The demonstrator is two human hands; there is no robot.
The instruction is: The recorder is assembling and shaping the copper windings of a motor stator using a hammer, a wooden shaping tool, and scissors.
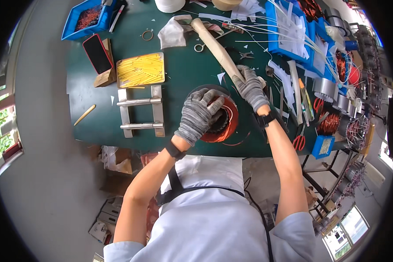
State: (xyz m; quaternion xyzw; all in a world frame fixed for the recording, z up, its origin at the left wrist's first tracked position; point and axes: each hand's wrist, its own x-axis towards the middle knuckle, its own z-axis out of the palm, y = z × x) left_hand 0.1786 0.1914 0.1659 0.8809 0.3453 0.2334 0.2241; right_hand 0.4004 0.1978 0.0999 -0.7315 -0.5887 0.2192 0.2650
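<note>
Coil (233, 118) under left fingers (209, 96) (gloved)

- One gloved left hand (196, 114) and one gloved right hand (251, 89)
- Two black wristbands (265, 120), one behind each hand
- One wire-wound ring (231, 126) sits under the left hand
- The right hand holds one pale club (216, 49)
- One pair of pliers (246, 55) lies beyond the right hand
- Two metal bars (139, 102) cross two flat plates (125, 115), left of the left hand
- One tray (163, 72) of yellow sticks (140, 70) lies ahead-left of that hand
- One phone (97, 53) lies farther left
- One pointed stick (84, 115) lies well left of the left hand
</note>
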